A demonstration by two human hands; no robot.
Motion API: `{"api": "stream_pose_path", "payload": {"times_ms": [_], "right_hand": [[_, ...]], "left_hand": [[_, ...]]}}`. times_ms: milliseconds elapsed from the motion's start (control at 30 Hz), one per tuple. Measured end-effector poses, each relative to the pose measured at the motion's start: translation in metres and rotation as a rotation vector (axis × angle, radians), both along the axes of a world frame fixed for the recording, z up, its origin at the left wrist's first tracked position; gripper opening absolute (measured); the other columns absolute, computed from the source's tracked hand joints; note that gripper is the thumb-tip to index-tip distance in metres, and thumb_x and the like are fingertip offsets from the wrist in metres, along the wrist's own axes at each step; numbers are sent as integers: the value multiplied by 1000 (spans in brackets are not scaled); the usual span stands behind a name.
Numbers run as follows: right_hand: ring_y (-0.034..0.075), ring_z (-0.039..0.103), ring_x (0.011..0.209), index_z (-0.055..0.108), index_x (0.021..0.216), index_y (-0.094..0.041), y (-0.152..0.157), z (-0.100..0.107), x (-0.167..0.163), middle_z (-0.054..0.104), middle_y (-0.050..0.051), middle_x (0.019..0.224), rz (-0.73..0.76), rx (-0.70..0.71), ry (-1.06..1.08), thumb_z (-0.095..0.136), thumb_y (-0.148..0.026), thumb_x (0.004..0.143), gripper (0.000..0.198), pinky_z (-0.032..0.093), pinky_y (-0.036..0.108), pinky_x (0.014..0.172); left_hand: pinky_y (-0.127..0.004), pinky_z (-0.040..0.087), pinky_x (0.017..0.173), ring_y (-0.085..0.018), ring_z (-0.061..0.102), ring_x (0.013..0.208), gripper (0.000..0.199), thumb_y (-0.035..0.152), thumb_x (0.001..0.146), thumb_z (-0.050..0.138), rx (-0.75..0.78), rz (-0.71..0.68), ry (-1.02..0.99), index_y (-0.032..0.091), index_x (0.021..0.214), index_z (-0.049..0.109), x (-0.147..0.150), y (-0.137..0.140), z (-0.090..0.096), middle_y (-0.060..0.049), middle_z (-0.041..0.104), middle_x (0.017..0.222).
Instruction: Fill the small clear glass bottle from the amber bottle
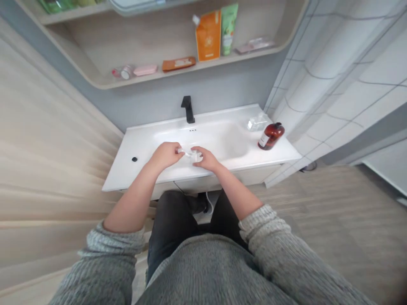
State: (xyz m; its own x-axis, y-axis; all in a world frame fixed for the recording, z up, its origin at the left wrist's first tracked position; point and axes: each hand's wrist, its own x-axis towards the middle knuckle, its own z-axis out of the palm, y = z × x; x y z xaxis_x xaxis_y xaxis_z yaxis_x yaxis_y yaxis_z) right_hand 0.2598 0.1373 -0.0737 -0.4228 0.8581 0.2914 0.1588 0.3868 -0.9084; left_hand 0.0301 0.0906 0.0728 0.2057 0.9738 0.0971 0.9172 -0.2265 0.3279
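Over the front of the white sink (210,137), my right hand (206,159) is wrapped round a small clear bottle (196,157). My left hand (165,155) pinches a small whitish piece (180,150), perhaps a pump top, close to the bottle's left side. Its exact kind is too small to tell, and I cannot make out whether it touches the bottle. A black faucet (188,111) rises behind the hands.
At the sink's right end stand an amber bottle (271,136) with a white label and a clear container (257,123). Above, a shelf (127,82) holds an orange pouch (209,36), a green tube (228,31) and small packets. A beige curtain (47,148) hangs at left.
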Motion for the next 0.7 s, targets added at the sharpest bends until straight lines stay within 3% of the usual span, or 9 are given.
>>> {"api": "stream_pose_path", "payload": {"times_ms": [167, 300, 367, 467, 533, 633, 700], "right_hand": [[36, 69, 140, 75, 145, -30, 1, 1, 0, 72, 10, 157, 14, 0, 10, 95, -23, 67, 81, 65, 48, 103], [36, 69, 137, 75, 146, -29, 2, 0, -1, 72, 10, 157, 7, -9, 15, 95, -25, 67, 82, 65, 46, 100], [35, 71, 134, 74, 146, -28, 3, 0, -1, 73, 11, 155, 2, -15, 18, 95, -28, 67, 82, 64, 46, 99], [34, 73, 126, 74, 146, -25, 3, 1, -2, 75, 12, 151, -3, -16, 34, 97, -32, 66, 84, 64, 45, 97], [33, 74, 124, 74, 146, -26, 2, 1, -1, 76, 12, 149, 8, -13, 51, 98, -34, 67, 83, 64, 44, 96], [32, 74, 125, 73, 146, -29, 2, 1, -1, 77, 9, 148, 36, -22, 66, 97, -35, 69, 82, 63, 43, 96], [32, 73, 125, 73, 146, -29, 3, 0, 0, 77, 9, 147, 39, -27, 67, 97, -34, 67, 83, 63, 43, 96]], "left_hand": [[-42, 58, 90, -35, 79, 97, 25, 44, 100, 73, -21, -53, 140, 23, 107, 85, 22, -1, -22, -13, 84, 97], [-46, 60, 98, -37, 79, 107, 28, 40, 105, 65, -31, -55, 181, 21, 113, 83, 29, 3, -28, -16, 83, 105], [-47, 59, 108, -36, 77, 117, 28, 26, 100, 65, -29, -144, 141, 21, 121, 82, 27, 4, -28, -15, 82, 118], [-44, 54, 122, -31, 71, 136, 56, 8, 84, 65, 14, -306, 59, 23, 136, 77, 26, 2, -26, -13, 76, 140], [-45, 55, 122, -32, 70, 137, 58, 12, 85, 68, 46, -282, 41, 22, 142, 73, 26, 0, -24, -13, 74, 144], [-48, 58, 112, -35, 74, 125, 41, 32, 98, 68, 29, -137, 90, 22, 138, 74, 27, -2, -22, -15, 78, 134], [-49, 58, 111, -36, 75, 123, 36, 30, 100, 66, -12, -131, 136, 22, 133, 77, 27, -2, -21, -15, 81, 126]]}}
